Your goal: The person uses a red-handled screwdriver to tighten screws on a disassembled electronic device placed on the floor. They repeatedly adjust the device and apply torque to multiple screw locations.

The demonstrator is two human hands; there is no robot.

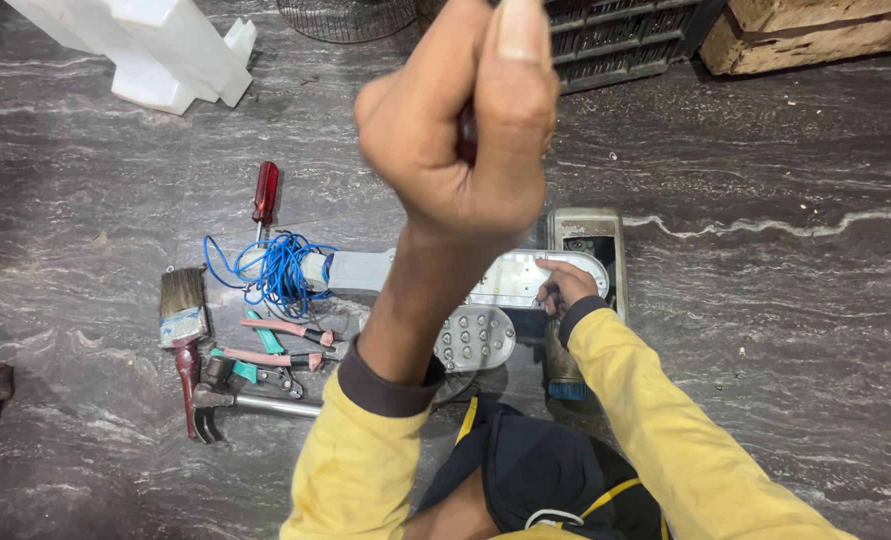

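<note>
My left hand [455, 130] is raised close to the camera in a tight fist, closed on a dark red handle [464, 133] that barely shows between the fingers. Down on the floor, my right hand [563, 285] rests its fingers on a silver oblong metal housing [505, 278]. A round-ended metal plate with rows of studs [475, 338] lies just in front of the housing. A grey rectangular casing [585, 232] sits behind my right hand. Both sleeves are yellow.
Tools lie to the left on the dark marble floor: a red screwdriver [265, 192], a blue wire coil [280, 268], a paintbrush [183, 312], pink-handled pliers [287, 328], a hammer [227, 402]. A white plastic part [155, 50], black crate [615, 35] and wooden block [815, 30] stand behind.
</note>
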